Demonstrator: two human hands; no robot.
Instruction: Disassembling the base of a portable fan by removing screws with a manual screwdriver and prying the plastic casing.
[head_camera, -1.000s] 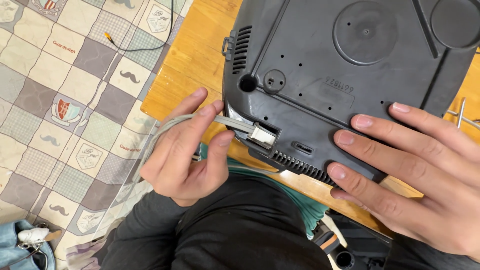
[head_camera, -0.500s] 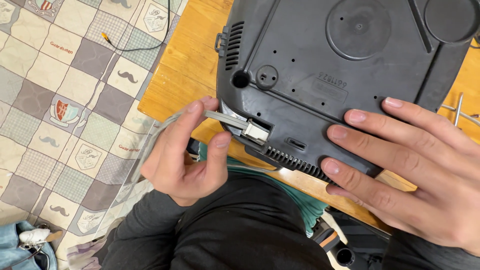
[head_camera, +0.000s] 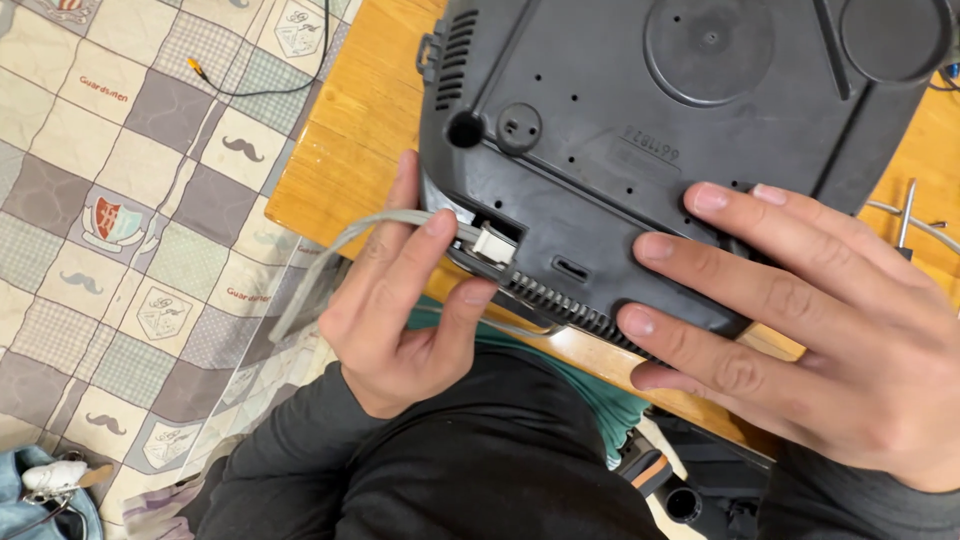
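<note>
A dark grey plastic device (head_camera: 640, 120) lies upside down on a wooden table (head_camera: 350, 150), its underside with round feet and vent slots facing up. My left hand (head_camera: 405, 300) pinches a flat grey ribbon cable (head_camera: 330, 255) just behind its white connector (head_camera: 492, 246), which sits at a slot in the device's near edge. My right hand (head_camera: 800, 320) lies flat on the device's underside with fingers spread, pressing it down near that edge.
A patchwork quilt (head_camera: 130, 220) with moustache and crest patterns covers the floor at left, with a thin black wire (head_camera: 270, 90) across it. A metal tool (head_camera: 905, 215) lies on the table at the right edge. My dark sleeves and lap fill the bottom.
The white connector has moved closer into the slot on the device's edge, and my left fingers have shifted along the cable. My right hand stays pressed on the device.
</note>
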